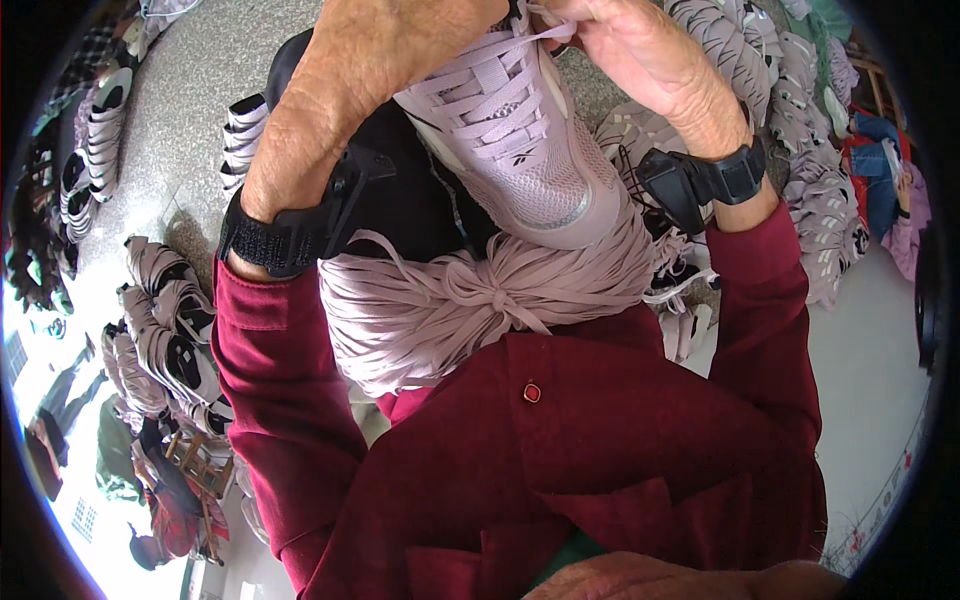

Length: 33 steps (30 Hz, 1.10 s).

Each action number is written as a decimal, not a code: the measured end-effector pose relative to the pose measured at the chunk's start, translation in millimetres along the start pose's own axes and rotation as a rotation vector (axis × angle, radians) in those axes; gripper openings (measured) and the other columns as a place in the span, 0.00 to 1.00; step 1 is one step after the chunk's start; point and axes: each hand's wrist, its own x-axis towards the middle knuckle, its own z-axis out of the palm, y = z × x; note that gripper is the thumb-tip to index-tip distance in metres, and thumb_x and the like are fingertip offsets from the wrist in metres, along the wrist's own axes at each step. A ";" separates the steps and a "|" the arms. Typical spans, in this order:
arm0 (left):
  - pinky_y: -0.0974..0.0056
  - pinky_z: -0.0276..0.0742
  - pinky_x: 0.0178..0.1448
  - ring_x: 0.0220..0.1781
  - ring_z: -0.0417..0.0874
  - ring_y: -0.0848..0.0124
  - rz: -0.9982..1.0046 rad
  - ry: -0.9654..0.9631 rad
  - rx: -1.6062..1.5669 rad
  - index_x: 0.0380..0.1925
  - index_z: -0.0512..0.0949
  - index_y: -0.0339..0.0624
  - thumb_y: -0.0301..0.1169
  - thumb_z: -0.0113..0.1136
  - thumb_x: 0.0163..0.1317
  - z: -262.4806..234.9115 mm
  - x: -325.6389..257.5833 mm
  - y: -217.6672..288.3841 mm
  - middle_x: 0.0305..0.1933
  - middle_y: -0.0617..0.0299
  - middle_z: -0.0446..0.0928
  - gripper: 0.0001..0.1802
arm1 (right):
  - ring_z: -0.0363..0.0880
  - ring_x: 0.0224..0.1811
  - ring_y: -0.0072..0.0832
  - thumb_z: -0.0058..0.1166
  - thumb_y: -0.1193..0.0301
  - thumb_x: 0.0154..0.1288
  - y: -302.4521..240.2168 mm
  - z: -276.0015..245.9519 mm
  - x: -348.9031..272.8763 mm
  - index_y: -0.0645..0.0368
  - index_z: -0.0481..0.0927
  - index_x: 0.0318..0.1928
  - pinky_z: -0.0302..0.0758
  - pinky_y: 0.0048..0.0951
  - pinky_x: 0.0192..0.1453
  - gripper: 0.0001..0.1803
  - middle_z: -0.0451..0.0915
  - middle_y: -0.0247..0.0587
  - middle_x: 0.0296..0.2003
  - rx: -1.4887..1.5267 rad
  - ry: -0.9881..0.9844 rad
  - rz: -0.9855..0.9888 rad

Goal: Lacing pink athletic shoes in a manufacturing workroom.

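A pale lilac mesh sneaker [520,150] with laces threaded through it rests toe-down toward me on my lap. My left hand [390,50] grips the shoe's upper left side near its tongue. At the top of the shoe my right hand [640,50] pinches a lilac lace end [548,32]. A thick bundle of loose lilac laces [480,300], tied in the middle, lies across my lap just below the toe. Both wrists carry black strapped devices, and my sleeves are dark red.
Rows of grey-lilac shoe uppers [160,320] are stacked on the speckled floor at left. More piles [800,120] lie at the upper right. A person in blue and pink [890,190] sits at the far right. A small wooden stool [195,455] stands at lower left.
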 end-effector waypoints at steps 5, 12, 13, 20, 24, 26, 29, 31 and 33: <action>0.64 0.68 0.29 0.25 0.72 0.75 -0.030 -0.076 -0.040 0.26 0.78 0.30 0.32 0.58 0.60 -0.4 15.2 -18.7 0.20 0.61 0.72 0.13 | 0.75 0.37 0.24 0.56 0.65 0.68 32.1 -19.3 20.9 0.62 0.82 0.32 0.72 0.28 0.47 0.13 0.79 0.33 0.32 -0.399 -0.179 -0.786; 0.65 0.72 0.51 0.48 0.77 0.69 0.228 -0.030 -0.324 0.40 0.84 0.41 0.34 0.60 0.68 -10.2 -6.2 -37.0 0.48 0.60 0.77 0.10 | 0.78 0.40 0.21 0.57 0.66 0.74 -12.2 11.6 -2.7 0.64 0.82 0.43 0.73 0.23 0.49 0.12 0.82 0.33 0.36 -0.062 -0.023 0.064; 0.65 0.71 0.54 0.50 0.76 0.68 0.140 -0.044 -0.389 0.42 0.84 0.42 0.33 0.59 0.69 -14.4 -8.3 -33.8 0.51 0.60 0.76 0.09 | 0.78 0.41 0.21 0.57 0.67 0.74 -16.4 16.1 -2.3 0.65 0.82 0.44 0.73 0.22 0.49 0.12 0.82 0.33 0.37 -0.036 -0.022 0.086; 0.68 0.70 0.47 0.44 0.77 0.72 0.896 -0.111 -1.246 0.38 0.85 0.38 0.38 0.62 0.66 20.7 25.4 -63.4 0.44 0.61 0.78 0.13 | 0.78 0.42 0.22 0.59 0.71 0.72 -12.5 19.5 -5.2 0.64 0.80 0.46 0.73 0.22 0.50 0.09 0.82 0.33 0.40 -0.036 0.081 0.126; 0.71 0.67 0.39 0.35 0.75 0.77 0.077 -0.118 -0.489 0.32 0.85 0.35 0.36 0.62 0.63 -11.7 2.6 -32.1 0.34 0.64 0.80 0.13 | 0.79 0.42 0.26 0.57 0.76 0.70 -8.1 23.7 -2.0 0.64 0.79 0.46 0.74 0.26 0.52 0.07 0.81 0.35 0.40 0.163 0.202 0.106; 0.72 0.65 0.37 0.32 0.73 0.78 0.102 0.003 -0.539 0.31 0.85 0.35 0.35 0.62 0.62 -9.1 -3.9 -26.6 0.31 0.65 0.80 0.13 | 0.79 0.43 0.28 0.56 0.78 0.70 -4.5 28.7 -1.3 0.64 0.79 0.47 0.74 0.27 0.53 0.07 0.81 0.35 0.41 0.217 0.226 0.104; 0.72 0.65 0.37 0.30 0.72 0.78 -0.061 -0.037 -0.651 0.31 0.85 0.35 0.36 0.64 0.61 -6.9 -7.0 -17.5 0.31 0.65 0.81 0.13 | 0.80 0.44 0.28 0.55 0.78 0.71 7.4 31.6 -2.2 0.64 0.79 0.49 0.76 0.28 0.54 0.08 0.82 0.36 0.41 0.404 0.244 0.050; 0.72 0.65 0.36 0.30 0.73 0.78 -0.168 0.196 -0.639 0.32 0.85 0.35 0.37 0.66 0.60 -0.8 -17.0 -3.1 0.30 0.66 0.81 0.14 | 0.81 0.45 0.28 0.54 0.77 0.72 11.2 35.8 -4.1 0.64 0.78 0.50 0.77 0.28 0.55 0.09 0.82 0.37 0.43 0.543 0.324 0.050; 0.72 0.65 0.37 0.30 0.73 0.78 -0.167 0.086 -0.614 0.32 0.85 0.35 0.38 0.66 0.60 -8.9 -9.6 -13.3 0.30 0.65 0.81 0.14 | 0.81 0.45 0.28 0.54 0.76 0.73 9.4 37.5 -7.3 0.64 0.78 0.51 0.77 0.28 0.56 0.09 0.82 0.37 0.43 0.546 0.340 0.056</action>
